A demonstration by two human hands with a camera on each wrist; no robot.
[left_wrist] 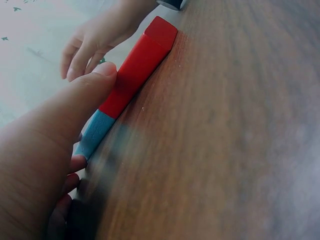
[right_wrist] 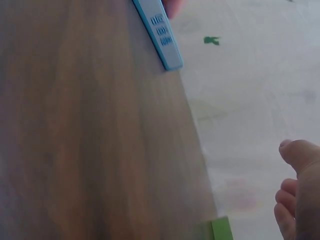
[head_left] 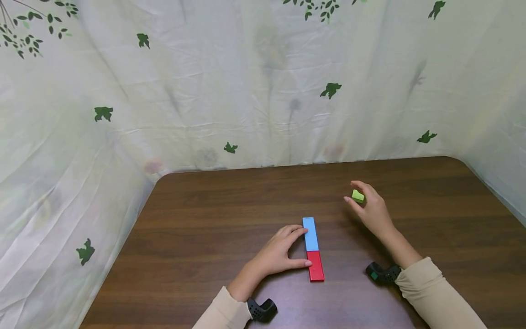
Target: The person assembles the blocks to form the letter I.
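Note:
A blue bar [head_left: 310, 233] and a red bar [head_left: 315, 266] lie end to end on the brown table [head_left: 205, 219], blue farther from me. My left hand [head_left: 283, 251] rests against their left side, fingertips on the blue bar [left_wrist: 92, 134] and thumb on the red bar [left_wrist: 137, 67]. My right hand [head_left: 367, 208] hovers above the table to the right and pinches a small green block [head_left: 358, 196]. In the right wrist view the blue bar [right_wrist: 159, 30] shows at the top and the green block [right_wrist: 221, 230] at the bottom edge.
A white cloth with green leaf prints [head_left: 263, 82] hangs round the table's far and side edges. The table's rounded far corners sit at left [head_left: 162, 178] and right [head_left: 456, 160]. Black wrist camera mounts [head_left: 263, 310] sit on both forearms.

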